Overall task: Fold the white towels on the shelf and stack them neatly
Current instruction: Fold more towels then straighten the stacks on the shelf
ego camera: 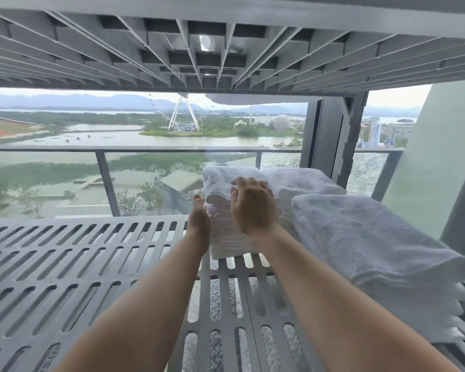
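Observation:
A folded white towel [226, 240] lies on the grey slatted shelf [78, 253], near its middle. My left hand [199, 218] presses edge-on against the towel's left side, fingers straight. My right hand [253, 205] rests palm down on top of it, fingers spread. Behind it lies another white towel [304, 181]. A thick stack of folded white towels [373, 242] sits to the right, close to the towel under my hands.
The upper shelf's ribbed underside [212, 49] hangs low overhead. A grey shelf post [344, 140] stands at the back right. Behind the shelf are a window and a glass balcony railing [145, 150]. A pale wall [435, 146] borders the right.

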{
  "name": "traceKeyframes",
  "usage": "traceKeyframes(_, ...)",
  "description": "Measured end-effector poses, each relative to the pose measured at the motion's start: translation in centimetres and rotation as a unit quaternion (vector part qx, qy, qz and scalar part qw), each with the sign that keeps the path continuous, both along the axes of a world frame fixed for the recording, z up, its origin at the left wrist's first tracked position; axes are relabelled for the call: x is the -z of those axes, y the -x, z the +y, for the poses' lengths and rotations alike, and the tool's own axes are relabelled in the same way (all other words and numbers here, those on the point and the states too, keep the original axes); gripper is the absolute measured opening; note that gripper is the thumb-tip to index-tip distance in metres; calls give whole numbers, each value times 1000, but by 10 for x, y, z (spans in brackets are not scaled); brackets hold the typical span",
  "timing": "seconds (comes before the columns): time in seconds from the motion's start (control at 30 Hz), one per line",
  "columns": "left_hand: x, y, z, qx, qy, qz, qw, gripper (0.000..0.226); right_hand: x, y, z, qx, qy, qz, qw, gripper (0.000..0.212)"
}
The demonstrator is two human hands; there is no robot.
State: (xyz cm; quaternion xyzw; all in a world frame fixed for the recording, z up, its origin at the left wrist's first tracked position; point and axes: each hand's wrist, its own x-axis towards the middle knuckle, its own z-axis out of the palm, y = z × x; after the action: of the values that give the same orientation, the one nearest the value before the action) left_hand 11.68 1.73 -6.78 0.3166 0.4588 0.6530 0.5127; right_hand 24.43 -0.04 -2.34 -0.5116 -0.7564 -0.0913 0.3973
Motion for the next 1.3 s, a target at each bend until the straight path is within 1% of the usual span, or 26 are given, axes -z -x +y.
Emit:
traceKeyframes(0.07, -1, 1, 5, -1, -1, 31, 1000, 68, -3, -1, 3, -4, 32, -18, 999, 37)
traceKeyframes(0.17, -1, 2, 12, 5, 5, 42, 999, 68, 3, -4, 5, -7, 101, -38, 994, 41)
traceKeyframes(0.23, 2, 4, 19, 11, 17, 45, 999, 67, 11, -5, 4, -13, 107, -43, 993, 41)
traceKeyframes(0.27, 3, 5, 21, 23, 17, 32, 999, 67, 13, -4, 4, -13, 104, -46, 993, 41)
traceKeyframes(0.37, 2, 6, 24, 81, -1, -82, 993, 69, 18, -2, 5, -6, 97, -51, 994, 43)
traceKeyframes(0.4, 3, 7, 26, 91, -6, -92, 991, 70, 19, -2, 6, -1, 94, -53, 994, 43)
traceKeyframes(0.5, 5, 8, 27, 100, 7, -49, 994, 69, 23, -2, 9, 5, 90, -52, 995, 44)
traceKeyframes(0.53, 4, 8, 25, 81, 14, -5, 997, 65, 26, -1, 10, 4, 89, -50, 995, 44)
traceKeyframes(0.6, 5, 8, 21, 8, 24, 123, 992, 55, 32, -1, 9, 3, 82, -44, 996, 44)
traceKeyframes(0.63, 7, 10, 21, -9, 15, 155, 988, 53, 34, 0, 9, 2, 80, -41, 996, 45)
traceKeyframes(0.77, 11, 17, 11, 8, -9, 137, 990, 43, 42, 0, 9, 1, 81, -36, 996, 47)
traceKeyframes(0.83, 13, 25, 8, 16, -20, 167, 986, 33, 42, 1, 8, 3, 84, -35, 996, 48)
traceKeyframes(0.93, 18, 37, 4, 40, -32, 180, 982, 25, 42, 5, 7, 15, 90, -32, 995, 49)
traceKeyframes(1.03, 23, 44, 1, 40, -42, 234, 971, 20, 43, 8, 4, 27, 80, -29, 996, 49)
traceKeyframes(1.1, 27, 46, -3, 20, -54, 300, 952, 20, 44, 9, 0, 32, 69, -20, 997, 48)
traceKeyframes(1.13, 29, 48, -4, 4, -63, 357, 932, 21, 45, 9, -2, 34, 65, -16, 997, 47)
traceKeyframes(1.2, 30, 53, -7, -34, -75, 495, 865, 25, 48, 9, -8, 35, 57, -3, 998, 46)
traceKeyframes(1.23, 29, 56, -10, -52, -82, 549, 830, 27, 48, 8, -11, 34, 55, 7, 998, 46)
traceKeyframes(1.3, 27, 61, -16, -69, -98, 622, 774, 28, 52, 6, -19, 38, 40, 23, 998, 43)
